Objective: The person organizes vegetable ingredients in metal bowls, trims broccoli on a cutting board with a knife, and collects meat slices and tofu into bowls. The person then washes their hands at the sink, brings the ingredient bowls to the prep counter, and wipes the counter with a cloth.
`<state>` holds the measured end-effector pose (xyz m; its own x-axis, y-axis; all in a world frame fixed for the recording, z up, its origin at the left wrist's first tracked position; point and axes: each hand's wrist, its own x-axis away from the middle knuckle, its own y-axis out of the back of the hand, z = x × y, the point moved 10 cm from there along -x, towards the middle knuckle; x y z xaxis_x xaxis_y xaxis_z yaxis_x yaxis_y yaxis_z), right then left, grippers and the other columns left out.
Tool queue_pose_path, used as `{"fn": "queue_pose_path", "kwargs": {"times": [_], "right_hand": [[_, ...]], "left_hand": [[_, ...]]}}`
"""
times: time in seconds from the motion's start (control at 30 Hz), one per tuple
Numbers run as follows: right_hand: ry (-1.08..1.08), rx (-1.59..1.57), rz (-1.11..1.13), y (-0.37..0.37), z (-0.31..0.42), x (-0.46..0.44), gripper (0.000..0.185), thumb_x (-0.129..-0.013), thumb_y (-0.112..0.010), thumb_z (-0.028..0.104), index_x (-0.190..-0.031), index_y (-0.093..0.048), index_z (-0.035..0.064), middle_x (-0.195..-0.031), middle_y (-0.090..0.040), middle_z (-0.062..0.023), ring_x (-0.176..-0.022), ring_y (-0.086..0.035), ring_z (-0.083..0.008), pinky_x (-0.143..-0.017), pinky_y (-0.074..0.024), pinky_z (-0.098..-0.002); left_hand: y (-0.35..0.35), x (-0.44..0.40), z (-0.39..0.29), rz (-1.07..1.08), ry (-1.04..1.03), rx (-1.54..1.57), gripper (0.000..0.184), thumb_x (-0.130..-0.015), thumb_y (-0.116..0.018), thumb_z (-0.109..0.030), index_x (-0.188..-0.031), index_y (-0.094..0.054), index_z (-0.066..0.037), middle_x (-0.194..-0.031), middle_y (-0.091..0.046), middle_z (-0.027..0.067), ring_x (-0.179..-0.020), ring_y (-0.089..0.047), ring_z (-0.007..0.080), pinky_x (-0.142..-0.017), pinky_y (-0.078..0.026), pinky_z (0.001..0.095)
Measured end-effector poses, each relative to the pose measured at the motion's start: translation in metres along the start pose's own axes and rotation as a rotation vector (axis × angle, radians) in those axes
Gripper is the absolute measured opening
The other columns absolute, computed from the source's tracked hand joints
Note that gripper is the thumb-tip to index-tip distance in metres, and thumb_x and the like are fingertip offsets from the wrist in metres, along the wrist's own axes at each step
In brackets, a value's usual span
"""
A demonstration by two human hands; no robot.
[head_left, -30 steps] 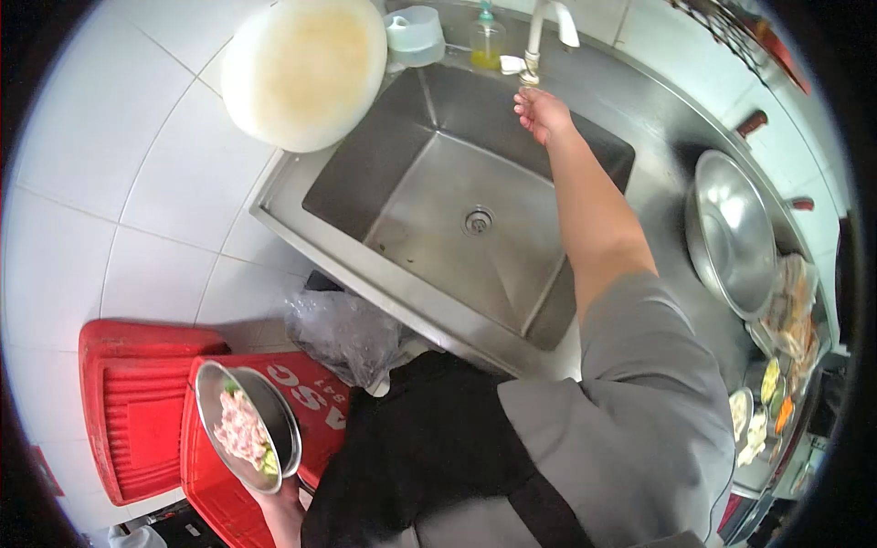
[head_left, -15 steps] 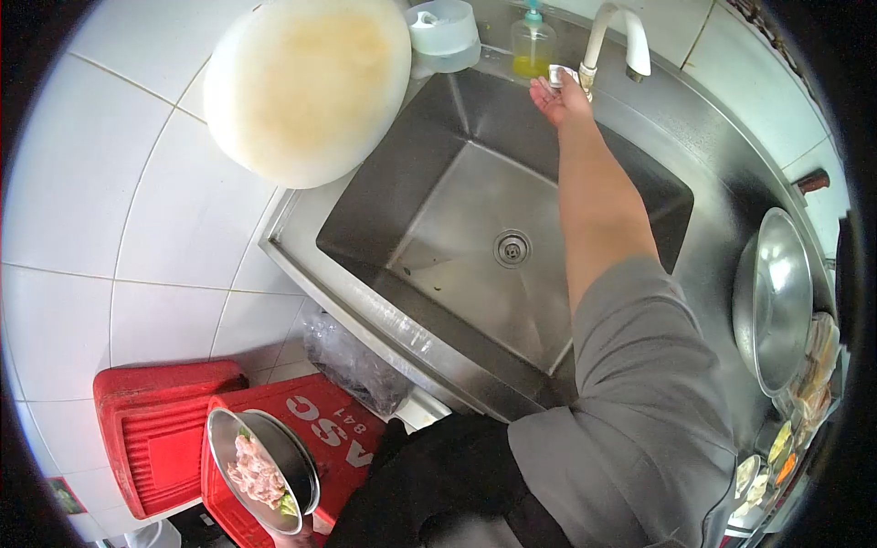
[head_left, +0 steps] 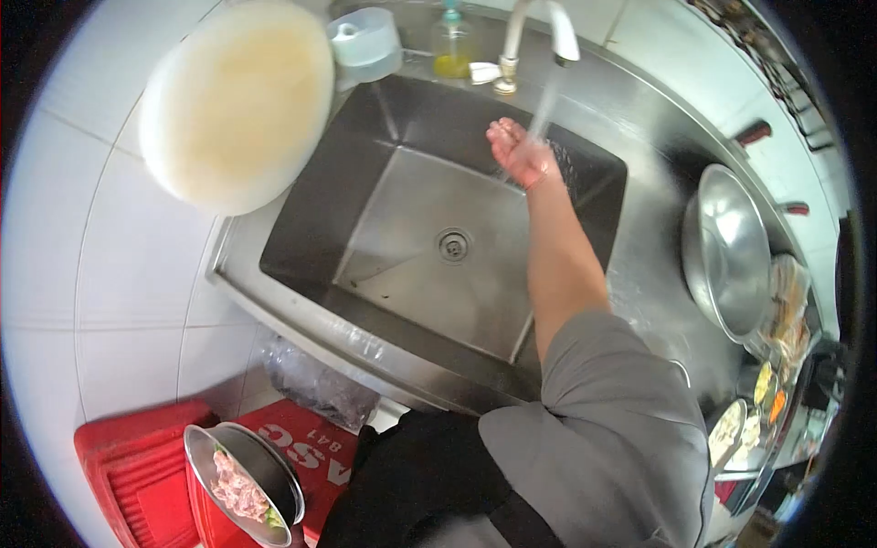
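My right hand (head_left: 521,155) is palm up under the tap (head_left: 562,41), fingers loosely spread and holding nothing. A stream of water (head_left: 548,99) falls from the spout onto it and splashes around the wrist. Below is the steel sink (head_left: 429,210) with its round drain. At the lower left, a metal bowl (head_left: 196,447) holding pale pink raw meat (head_left: 239,489) and some green pieces tilts in front of a second metal bowl (head_left: 290,475). My left hand, glimpsed at the bowl's lower edge earlier, is now hidden. The tap's white handle (head_left: 484,73) stands beside the spout.
A round white cutting board (head_left: 237,110) leans against the tiles, near a plastic container (head_left: 365,46) and a soap bottle (head_left: 452,46). A large steel bowl (head_left: 728,251) stands right of the sink. Red crates (head_left: 137,466) sit lower left. Food bowls (head_left: 728,429) are at far right.
My right hand has left the tap handle and moved to beneath the spout. Water now runs. The view has shifted right, and the meat bowl stays at the lower left.
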<state>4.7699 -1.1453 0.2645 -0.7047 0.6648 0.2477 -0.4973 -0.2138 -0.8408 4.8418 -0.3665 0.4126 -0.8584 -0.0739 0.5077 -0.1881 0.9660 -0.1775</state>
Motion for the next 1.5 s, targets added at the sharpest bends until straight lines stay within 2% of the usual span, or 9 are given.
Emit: {"fn": "queue_pose_path", "kwargs": {"times": [0.17,0.3,0.5,0.6,0.7,0.8,0.9,1.1,1.5], "right_hand": [[-0.064,0.302,-0.009,0.039,-0.003,-0.003,0.02,-0.097,-0.045,0.007,-0.114,-0.056,0.0032,-0.087,-0.06,-0.0083,-0.064,-0.058,-0.0221,-0.047,-0.0457,-0.0354],[0.102,0.359,-0.479,0.033,0.02,0.021,0.01,-0.093,-0.049,0.005,-0.101,-0.054,0.0093,-0.071,-0.051,-0.0028,-0.05,-0.046,-0.0156,-0.041,-0.0371,-0.031],[0.194,0.571,-0.28,-0.025,0.044,0.041,0.004,-0.095,-0.052,0.012,-0.096,-0.054,0.0089,-0.069,-0.05,-0.0028,-0.056,-0.051,-0.0146,-0.041,-0.039,-0.0334],[0.239,0.918,-0.395,-0.016,0.055,0.041,0.009,-0.094,-0.055,0.012,-0.097,-0.06,0.0058,-0.078,-0.063,-0.0098,-0.071,-0.064,-0.0224,-0.053,-0.0507,-0.038],[1.204,1.885,-0.158,-0.094,0.053,0.093,0.017,-0.094,-0.055,0.012,-0.102,-0.066,0.002,-0.098,-0.07,-0.0161,-0.091,-0.067,-0.0336,-0.078,-0.0556,-0.0415],[1.284,1.973,-0.18,-0.11,0.049,0.131,0.024,-0.094,-0.055,0.012,-0.112,-0.066,-0.0007,-0.112,-0.067,-0.0207,-0.109,-0.06,-0.0417,-0.09,-0.0517,-0.0419],[1.282,1.803,-0.234,-0.105,0.061,0.145,0.021,-0.095,-0.055,0.011,-0.109,-0.067,0.001,-0.107,-0.07,-0.0166,-0.094,-0.068,-0.0324,-0.078,-0.0556,-0.0379],[0.364,0.509,-0.332,-0.031,0.056,0.078,0.013,-0.094,-0.056,0.008,-0.103,-0.065,0.0035,-0.078,-0.065,-0.0055,-0.057,-0.058,-0.0122,-0.048,-0.0463,-0.028],[0.257,0.633,-0.361,-0.029,0.051,0.006,0.032,-0.092,-0.065,0.032,-0.106,-0.059,0.0034,-0.071,-0.053,-0.0033,-0.052,-0.051,-0.0146,-0.045,-0.0416,-0.028]], "left_hand": [[-0.03,-0.018,0.008,0.068,0.024,-0.022,0.053,-0.099,-0.049,-0.039,-0.144,-0.042,-0.011,-0.143,-0.049,0.0102,-0.127,-0.051,0.0287,-0.104,-0.046,0.0455],[-0.042,-0.021,0.01,0.098,0.027,-0.025,0.053,-0.099,-0.049,-0.039,-0.144,-0.042,-0.011,-0.143,-0.049,0.0101,-0.127,-0.051,0.0287,-0.104,-0.046,0.0458],[-0.052,-0.027,0.014,0.118,0.035,-0.024,0.053,-0.098,-0.05,-0.038,-0.144,-0.042,-0.011,-0.143,-0.049,0.01,-0.127,-0.051,0.0287,-0.104,-0.046,0.0462],[-0.053,-0.027,0.016,0.119,0.039,-0.022,0.053,-0.098,-0.05,-0.038,-0.144,-0.042,-0.011,-0.143,-0.049,0.0099,-0.127,-0.051,0.0287,-0.104,-0.046,0.0464],[-0.056,-0.032,0.016,0.12,0.041,-0.03,0.053,-0.098,-0.051,-0.038,-0.143,-0.043,-0.011,-0.143,-0.049,0.0098,-0.127,-0.051,0.0288,-0.104,-0.046,0.0466],[-0.061,-0.034,0.019,0.127,0.048,-0.032,0.053,-0.098,-0.051,-0.038,-0.143,-0.043,-0.012,-0.143,-0.049,0.0098,-0.127,-0.051,0.0288,-0.104,-0.046,0.0468],[-0.067,-0.038,0.022,0.135,0.056,-0.035,0.053,-0.098,-0.051,-0.038,-0.143,-0.043,-0.012,-0.143,-0.049,0.0097,-0.127,-0.051,0.0288,-0.104,-0.046,0.047],[-0.075,-0.043,0.022,0.139,0.064,-0.043,0.053,-0.097,-0.052,-0.038,-0.143,-0.043,-0.012,-0.143,-0.049,0.0096,-0.127,-0.051,0.0288,-0.104,-0.046,0.0474],[-0.067,-0.044,0.014,0.076,0.06,-0.05,0.053,-0.097,-0.053,-0.038,-0.143,-0.044,-0.012,-0.144,-0.049,0.0094,-0.128,-0.05,0.0289,-0.103,-0.046,0.0482]]}}
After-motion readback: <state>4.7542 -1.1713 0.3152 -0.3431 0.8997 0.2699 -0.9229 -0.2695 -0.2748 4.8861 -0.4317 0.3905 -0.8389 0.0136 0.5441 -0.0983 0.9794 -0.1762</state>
